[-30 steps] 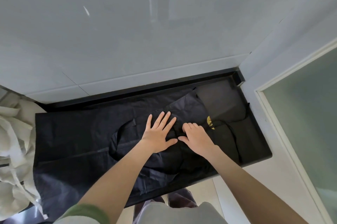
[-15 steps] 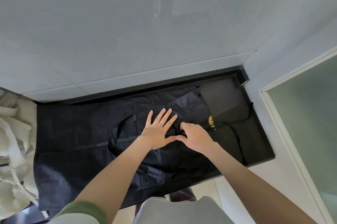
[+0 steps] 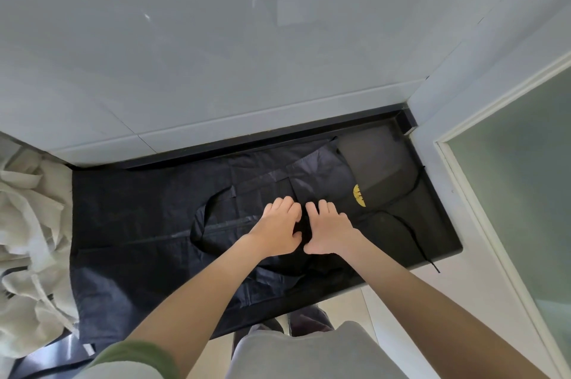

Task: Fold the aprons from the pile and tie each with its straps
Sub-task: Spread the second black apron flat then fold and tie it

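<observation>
Glossy black counter (image 3: 374, 152), creased dark apron (image 3: 319, 170)

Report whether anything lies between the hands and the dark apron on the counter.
Nothing visible does: the left hand and right hand rest directly on the dark apron, fingers curled into its cloth.

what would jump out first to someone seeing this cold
Two bare hands first: the left hand and right hand side by side, fingers curled into a dark apron spread on the black counter. Next, the yellow badge just right of them, and the pale cloth heap at the far left.
</observation>
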The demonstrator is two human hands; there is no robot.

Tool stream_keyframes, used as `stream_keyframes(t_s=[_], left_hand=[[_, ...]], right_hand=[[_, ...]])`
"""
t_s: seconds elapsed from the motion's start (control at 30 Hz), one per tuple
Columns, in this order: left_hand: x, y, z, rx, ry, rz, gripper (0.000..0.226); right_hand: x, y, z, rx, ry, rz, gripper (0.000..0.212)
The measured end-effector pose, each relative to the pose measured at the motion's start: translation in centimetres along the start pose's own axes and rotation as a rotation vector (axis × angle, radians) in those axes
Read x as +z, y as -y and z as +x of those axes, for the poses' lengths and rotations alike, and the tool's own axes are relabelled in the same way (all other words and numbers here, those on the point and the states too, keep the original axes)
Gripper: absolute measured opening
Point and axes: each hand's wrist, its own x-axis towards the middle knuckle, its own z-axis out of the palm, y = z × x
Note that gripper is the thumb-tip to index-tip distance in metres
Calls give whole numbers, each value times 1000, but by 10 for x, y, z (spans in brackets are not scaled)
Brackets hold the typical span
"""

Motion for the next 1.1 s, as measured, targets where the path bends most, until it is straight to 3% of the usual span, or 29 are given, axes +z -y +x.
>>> stream_keyframes(t_s=[0.07, 0.13, 0.27, 0.37, 0.5, 0.6, 0.77, 0.9, 1.03, 1.1], left_hand=[[-1, -5, -2, -23, 134, -5, 25], [0, -10, -5, -19, 233, 53, 33], [5, -21, -17, 59, 283, 146, 57], [15, -32, -24, 86, 206, 242, 57], [23, -47, -26, -38, 117, 133, 34], [22, -53, -20, -159, 164, -18, 31], [13, -52, -11, -290, 272, -261, 27], [2, -43, -11, -342, 220, -357, 22], [-6, -29, -14, -337, 72, -148, 21], [-7, -21, -17, -294, 97, -28, 20]], right_hand=[[-1, -7, -4, -52, 60, 6, 102], [2, -15, -12, -116, 51, 42, 115], [20, -32, -33, -216, 35, 39, 117], [38, -39, -45, -233, -132, 49, 82], [45, -46, -54, -282, -352, 184, 25], [43, -52, -56, -236, -410, 235, 12], [35, -53, -62, -153, -509, 388, 13], [35, -52, -67, -132, -552, 440, 15], [32, -46, -73, -89, -322, 525, 42], [33, -44, -72, -84, -195, 523, 49]])
